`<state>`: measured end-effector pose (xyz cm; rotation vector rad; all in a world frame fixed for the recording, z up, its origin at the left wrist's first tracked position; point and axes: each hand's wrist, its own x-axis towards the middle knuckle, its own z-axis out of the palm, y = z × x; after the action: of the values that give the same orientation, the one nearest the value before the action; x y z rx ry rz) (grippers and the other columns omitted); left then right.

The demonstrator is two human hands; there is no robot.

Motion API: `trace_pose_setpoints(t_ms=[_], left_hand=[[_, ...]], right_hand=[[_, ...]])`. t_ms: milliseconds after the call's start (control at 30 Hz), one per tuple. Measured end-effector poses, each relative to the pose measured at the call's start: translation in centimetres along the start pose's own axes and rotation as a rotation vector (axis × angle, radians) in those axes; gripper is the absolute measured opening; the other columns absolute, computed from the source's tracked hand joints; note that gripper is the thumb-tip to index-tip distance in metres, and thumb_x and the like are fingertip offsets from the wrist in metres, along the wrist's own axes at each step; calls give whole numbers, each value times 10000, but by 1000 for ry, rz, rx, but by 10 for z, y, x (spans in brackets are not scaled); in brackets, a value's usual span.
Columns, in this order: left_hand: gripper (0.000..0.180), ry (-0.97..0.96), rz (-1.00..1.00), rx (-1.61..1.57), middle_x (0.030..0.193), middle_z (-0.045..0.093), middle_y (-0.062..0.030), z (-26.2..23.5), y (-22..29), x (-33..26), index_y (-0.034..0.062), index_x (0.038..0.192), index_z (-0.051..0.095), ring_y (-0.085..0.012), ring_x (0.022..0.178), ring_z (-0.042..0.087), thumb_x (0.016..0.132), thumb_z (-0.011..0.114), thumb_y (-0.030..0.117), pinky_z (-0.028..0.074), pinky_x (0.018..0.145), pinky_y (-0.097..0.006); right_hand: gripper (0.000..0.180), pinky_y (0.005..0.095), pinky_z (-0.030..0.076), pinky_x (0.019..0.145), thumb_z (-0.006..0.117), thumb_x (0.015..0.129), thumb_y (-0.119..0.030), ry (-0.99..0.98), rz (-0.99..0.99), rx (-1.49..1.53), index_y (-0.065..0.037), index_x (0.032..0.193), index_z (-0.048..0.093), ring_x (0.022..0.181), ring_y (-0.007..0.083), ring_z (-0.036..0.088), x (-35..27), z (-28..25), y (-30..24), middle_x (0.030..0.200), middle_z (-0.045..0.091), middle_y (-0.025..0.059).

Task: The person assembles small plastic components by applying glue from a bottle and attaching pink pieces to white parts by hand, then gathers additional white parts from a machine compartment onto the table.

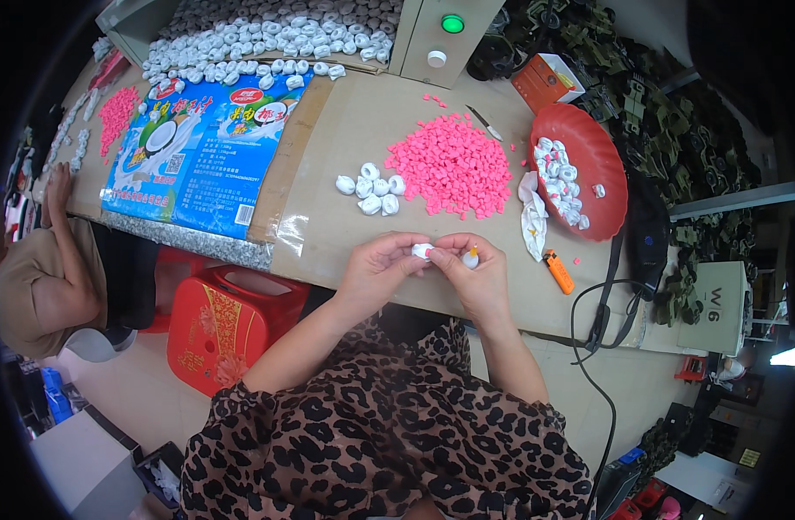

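Near the table's front edge, my left hand (373, 267) is closed around a small white rounded piece (422, 250). A bit of pink shows at its side, where my right fingertips meet it. My right hand (484, 282) is closed too, with a small white squeeze bottle with a yellow tip (470, 258) tucked in its fingers. Beyond my hands lies a heap of small pink pieces (454, 165). To its left sits a small group of white rounded pieces (370, 188). A red scalloped bowl (601, 195) at the right holds several more white pieces, some showing pink.
Right of the heap are a crumpled white packet (532, 217), an orange lighter (558, 272) and a small knife (484, 123). A black cable (574, 325) hangs over the right edge. Blue printed cardboard (202, 165) covers the left side. Another person's arm (68, 251) rests there, near a red stool (215, 329).
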<state>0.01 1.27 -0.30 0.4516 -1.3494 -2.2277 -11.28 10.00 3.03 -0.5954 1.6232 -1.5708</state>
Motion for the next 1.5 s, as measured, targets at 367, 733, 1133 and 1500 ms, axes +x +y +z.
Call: trace_pose_setpoints(t_ms=[367, 733, 1133, 1500], left_hand=[[236, 39, -31, -44, 920, 551, -105, 3, 5, 0, -55, 1033, 484, -133, 836, 545, 801, 486, -13, 467, 745, -244], [217, 76, 46, -112, 885, 569, -96, 8, 3, 0, -48, 1006, 504, -130, 806, 557, 793, 471, -30, 457, 745, -243], [137, 223, -165, -339, 783, 544, -63, 8, 20, -1, -17, 920, 511, -150, 714, 546, 806, 455, 36, 470, 660, -276], [238, 501, 169, 1502, 641, 548, -92, -20, 40, 18, 43, 806, 558, -229, 515, 535, 743, 589, 271, 419, 478, -321]], right_hand=[[109, 191, 446, 628, 572, 754, -11, -30, -118, 3, 43, 848, 584, 693, 94, 561, -2, 3, 9, 780, 600, 77], [112, 200, 457, 640, 560, 741, 22, -17, -106, 16, 59, 844, 581, 701, 120, 579, -3, 5, 10, 798, 597, 101], [187, 205, 443, 635, 572, 730, -5, -3, -1, 28, 16, 904, 507, 710, 115, 554, -1, -12, 5, 766, 553, 36], [256, 238, 436, 639, 476, 826, -136, -48, -13, 311, -16, 1044, 418, 726, 153, 539, -1, -28, -1, 849, 512, 68]])
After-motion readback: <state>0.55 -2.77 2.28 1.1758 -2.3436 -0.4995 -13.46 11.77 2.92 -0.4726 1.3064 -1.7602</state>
